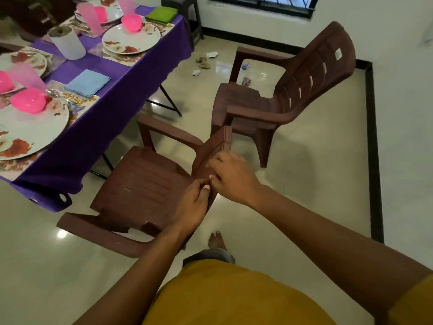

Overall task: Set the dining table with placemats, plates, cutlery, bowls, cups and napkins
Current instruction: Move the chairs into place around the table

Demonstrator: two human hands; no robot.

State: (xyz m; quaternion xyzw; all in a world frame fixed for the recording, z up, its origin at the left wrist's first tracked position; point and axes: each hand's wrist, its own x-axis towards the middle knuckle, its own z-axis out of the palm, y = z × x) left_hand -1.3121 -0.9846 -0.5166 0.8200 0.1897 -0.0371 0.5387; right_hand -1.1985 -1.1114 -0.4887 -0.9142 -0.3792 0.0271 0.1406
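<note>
Both the left hand [194,202] and right hand [230,175] grip the chair [145,186] backrest's top edge, light stiff plastic that likely slides easily.

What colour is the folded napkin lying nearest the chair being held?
Light blue napkin, on the purple tablecloth; seen in the head view.

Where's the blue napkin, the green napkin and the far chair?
blue napkin [87,83], head view, its middle
green napkin [161,15], head view, its top face
far chair [314,66], head view, its backrest

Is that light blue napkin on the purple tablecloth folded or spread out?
Folded: the light blue cloth napkin lies as a small neat square with layered edges.
</note>
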